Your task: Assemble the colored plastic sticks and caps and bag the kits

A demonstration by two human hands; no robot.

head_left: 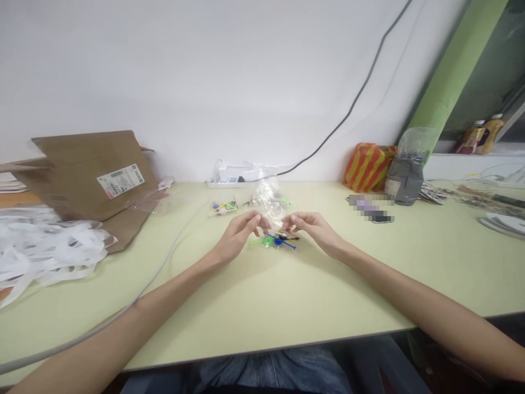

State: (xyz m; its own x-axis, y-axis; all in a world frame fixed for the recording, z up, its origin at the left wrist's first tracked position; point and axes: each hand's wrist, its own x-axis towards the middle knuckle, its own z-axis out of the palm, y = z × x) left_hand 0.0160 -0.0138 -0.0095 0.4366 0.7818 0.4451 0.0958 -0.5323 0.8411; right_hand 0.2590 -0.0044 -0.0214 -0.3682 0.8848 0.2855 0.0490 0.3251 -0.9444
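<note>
A crinkled clear plastic bag (268, 197) stands up between my two hands over the table. My left hand (241, 232) pinches its near left edge with thumb and fingers. On the other side, my right hand (314, 230) has thumb and fingertips closed at the bag's right edge. Just below the bag lie small plastic pieces: a green round piece (268, 241) with a thin stick, a blue one (279, 241) with a stick, and some dark and red bits partly hidden by my fingers.
More small coloured pieces (225, 207) lie behind my left hand. At the back is a white power strip (229, 180) with a black cable. On the left are a cardboard box (94, 175) and white strips (49, 246); on the right, a phone (382, 218), a striped bag (365, 167) and a grey bag (405, 178).
</note>
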